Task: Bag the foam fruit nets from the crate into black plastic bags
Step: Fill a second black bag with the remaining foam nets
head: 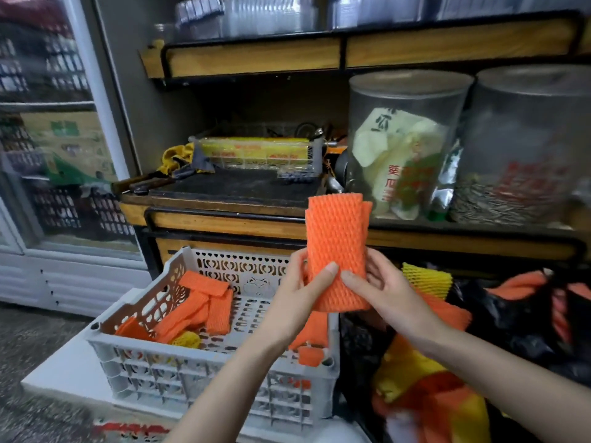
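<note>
Closest to the person, low on the right, the black plastic bag (527,334) lay open. A heap of orange and yellow nets (415,382) was already inside it. Just beside it on the left sat the grey crate (192,378), with loose orange nets (198,302) left on its floor.

Above the crate's right edge, both hands held a stack of orange nets (335,238) standing up tall. The left hand (300,295) gripped its lower left side, thumb in front and fingers curled behind. The right hand (380,289) gripped the lower right side the same way. The top ends did not line up, and it looked like a few nets together, though the blur made it hard to count.

The step looked like tidying the stack before bagging it. It would go best if the ends were made even first. Then both hands should squeeze gently, since foam springs open, and set the stack down flat on the heap, not drop it.

Farther back, two big clear jars (406,139) stood on a wooden shelf (256,225).
</note>
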A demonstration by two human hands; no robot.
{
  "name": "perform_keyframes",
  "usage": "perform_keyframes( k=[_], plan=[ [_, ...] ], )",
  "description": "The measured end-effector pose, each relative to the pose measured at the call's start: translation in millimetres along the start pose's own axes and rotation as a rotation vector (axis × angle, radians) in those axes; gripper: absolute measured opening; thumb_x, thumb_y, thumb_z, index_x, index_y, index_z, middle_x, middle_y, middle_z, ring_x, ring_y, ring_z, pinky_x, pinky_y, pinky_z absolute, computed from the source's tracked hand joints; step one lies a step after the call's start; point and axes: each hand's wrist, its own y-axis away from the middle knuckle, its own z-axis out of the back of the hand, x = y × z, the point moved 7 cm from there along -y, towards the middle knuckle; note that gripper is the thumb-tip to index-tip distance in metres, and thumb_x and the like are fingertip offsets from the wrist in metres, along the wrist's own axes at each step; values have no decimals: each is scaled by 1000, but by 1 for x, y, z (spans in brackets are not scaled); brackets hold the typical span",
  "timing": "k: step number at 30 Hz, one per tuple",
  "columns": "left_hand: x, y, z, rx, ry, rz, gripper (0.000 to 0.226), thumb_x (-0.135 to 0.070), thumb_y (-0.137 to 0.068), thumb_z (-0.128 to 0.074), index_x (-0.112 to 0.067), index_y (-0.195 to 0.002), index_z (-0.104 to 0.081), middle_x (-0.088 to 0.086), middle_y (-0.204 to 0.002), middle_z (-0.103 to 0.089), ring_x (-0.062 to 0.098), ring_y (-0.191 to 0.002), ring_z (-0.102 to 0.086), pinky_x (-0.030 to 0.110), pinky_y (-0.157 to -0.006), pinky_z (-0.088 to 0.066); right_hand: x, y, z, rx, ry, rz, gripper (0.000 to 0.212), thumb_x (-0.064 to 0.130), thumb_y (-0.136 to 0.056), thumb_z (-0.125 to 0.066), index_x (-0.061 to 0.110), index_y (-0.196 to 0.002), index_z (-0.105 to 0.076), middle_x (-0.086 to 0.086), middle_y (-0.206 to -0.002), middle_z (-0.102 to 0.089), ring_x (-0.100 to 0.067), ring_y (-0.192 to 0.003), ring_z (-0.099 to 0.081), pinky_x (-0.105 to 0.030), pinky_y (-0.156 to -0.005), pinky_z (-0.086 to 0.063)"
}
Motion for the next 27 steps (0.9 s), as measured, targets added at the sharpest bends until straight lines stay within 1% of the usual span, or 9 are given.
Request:
perform_keyframes(
  k=[4,7,11,14,17,19,21,24,27],
  plan=[
    [-5,-2,-50,137,43,-8,38,-34,-87,-52,-23,-122,-45,-5,-113,-60,-3,-92,-63,15,-73,-51,6,17,41,-104,-22,15,43,30,-68,-66,24,-109,-55,6,-111,-65,-3,-97,-65,-17,-78,-52],
    [4,-3,-79,191,18,5,54,-46,-82,-50,-19,-129,-44,-3,-113,-61,4,-90,-64,20,-73,-52,9,30,75,-212,-16,21,44,22,-76,-66,17,-119,-53,0,-114,-65,-11,-101,-64,-23,-85,-53],
    [33,-14,-90,102,-446,16,63,-52,-84,-58,-18,-135,-41,1,-124,-54,17,-110,-56,38,-94,-48,12,43,127,-479,39,33,50,20,-85,-64,12,-130,-44,-2,-122,-56,-15,-110,-57,-29,-93,-45],
    [55,-15,-96,135,-825,22,55,-39,-84,-64,-19,-131,-45,-2,-120,-58,17,-111,-55,35,-93,-48,5,49,152,-571,86,25,55,21,-86,-64,10,-134,-40,0,-124,-50,-14,-112,-51,-28,-92,-40],
    [56,-14,-93,52,-901,-36,20,-33,-90,-55,-20,-104,-60,-1,-94,-67,19,-87,-64,39,-76,-53,-8,51,155,-501,303,29,56,19,-84,-67,12,-134,-43,3,-120,-51,-12,-109,-50,-25,-89,-38],
    [51,-20,-81,-65,-765,-28,17,-30,-92,-53,-18,-83,-60,-3,-73,-63,18,-70,-62,41,-67,-53,-15,52,153,-449,519,88,55,18,-82,-70,16,-132,-47,4,-119,-50,-11,-110,-49,-26,-92,-38],
    [44,-28,-66,-181,-619,-1,22,-23,-91,-56,-18,-70,-55,1,-66,-60,22,-65,-59,43,-68,-50,-21,52,149,-403,725,169,55,19,-81,-72,18,-131,-48,6,-120,-49,-9,-112,-44,-28,-97,-36],
    [36,-38,-47,-266,-465,50,25,-17,-91,-56,-13,-67,-54,13,-70,-61,32,-69,-61,45,-72,-52,-29,44,131,-201,1021,350,56,15,-79,-74,18,-130,-51,6,-121,-53,-10,-116,-41,-20,-98,-27],
    [29,-40,-44,-230,-391,79,22,-16,-93,-54,-16,-72,-54,7,-71,-59,20,-67,-57,34,-69,-48,-52,28,109,120,1203,364,55,11,-80,-69,23,-130,-52,9,-126,-53,-9,-122,-36,-22,-107,-21]
  ],
)
